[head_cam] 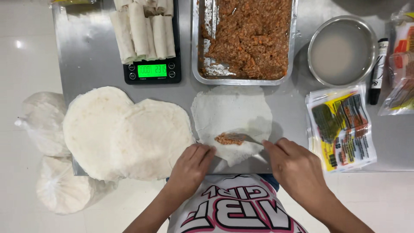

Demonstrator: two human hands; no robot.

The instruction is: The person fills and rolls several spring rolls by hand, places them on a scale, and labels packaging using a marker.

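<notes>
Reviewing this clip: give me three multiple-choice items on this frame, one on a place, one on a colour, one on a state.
1. Where is the spoonful of filling?
A. On the spread wrapper's near part
B. On the scale
C. In the round bowl

2. What colour is the scale's display?
A. Red
B. Green
C. Blue

3. How is the right hand?
A. Flat on the table
B. Inside the bowl
C. Holding a fork

Answers:
1 A, the filling lies on the spread wrapper, near the left hand.
2 B, the display glows green.
3 C, the fork runs from its fingers to the filling.
</notes>
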